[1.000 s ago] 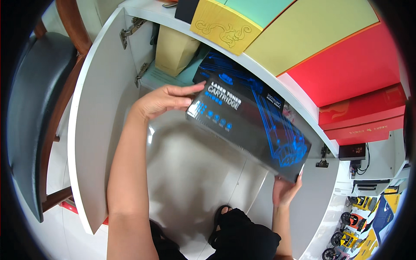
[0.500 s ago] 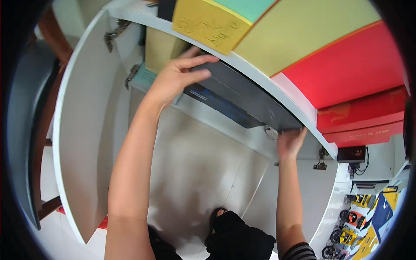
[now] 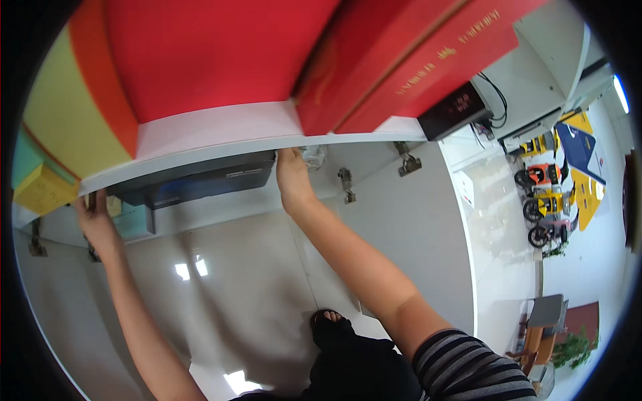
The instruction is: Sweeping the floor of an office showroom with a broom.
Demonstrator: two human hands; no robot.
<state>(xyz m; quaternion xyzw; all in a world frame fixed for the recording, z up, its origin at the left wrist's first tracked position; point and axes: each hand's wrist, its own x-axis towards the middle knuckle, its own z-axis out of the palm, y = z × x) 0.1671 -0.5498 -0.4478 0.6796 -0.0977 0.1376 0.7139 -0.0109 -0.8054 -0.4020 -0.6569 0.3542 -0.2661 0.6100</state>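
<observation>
A flat dark box (image 3: pixel 207 180) with blue markings lies lengthwise just under the white shelf board (image 3: pixel 221 137), in the cabinet's upper opening. At its right end my right hand (image 3: pixel 293 180) grips it, fingertips partly hidden behind the board's edge. My left hand (image 3: pixel 98 220) is by the box's left end, fingers stretched upward and apart near the board's front edge. Whether they touch the box I cannot tell. Beside the left hand, below the dark box, sits a pale teal box (image 3: pixel 138 222). A clear crumpled plastic piece (image 3: pixel 314 157) shows right of my right hand.
On the shelf stand red boxes (image 3: pixel 414 73), a pale green panel (image 3: pixel 73 100) and a small yellow box (image 3: pixel 45 190). The cabinet door (image 3: pixel 408 227) hangs open at right, on metal hinges (image 3: pixel 406 159). A black device (image 3: pixel 456 110) with cables sits beyond; scooters (image 3: pixel 542 175) stand far right.
The view has swung right. The left hand has gone from the box's top face to its left end; the dark box now sits further under the shelf board. The right hand stays at its right end.
</observation>
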